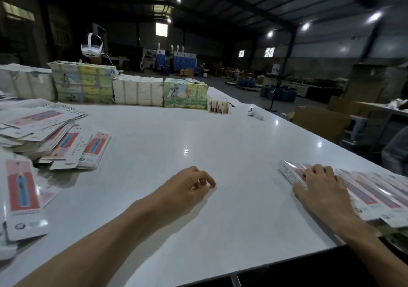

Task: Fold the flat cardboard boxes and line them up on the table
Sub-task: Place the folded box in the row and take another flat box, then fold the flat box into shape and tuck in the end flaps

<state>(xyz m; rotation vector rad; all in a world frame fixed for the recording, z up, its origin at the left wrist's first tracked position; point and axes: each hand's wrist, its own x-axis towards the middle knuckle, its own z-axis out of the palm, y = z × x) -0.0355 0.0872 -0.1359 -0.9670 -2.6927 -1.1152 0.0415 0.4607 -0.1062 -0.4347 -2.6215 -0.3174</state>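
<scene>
"Folded boxes (371,189) lie where?"
"Side by side along the table's (220,136) right edge, toward its front corner. The right hand (320,187) rests with fingers spread over the row's end box (289,173), not clasping it, likely squaring it with its neighbours."
"And the left hand (189,185)?"
"Mid-table, fingers loosely curled, gripping nothing, tips touching the surface. Flat boxes (37,127) sit heaped at the left edge, seemingly handy for the next fold."
</scene>
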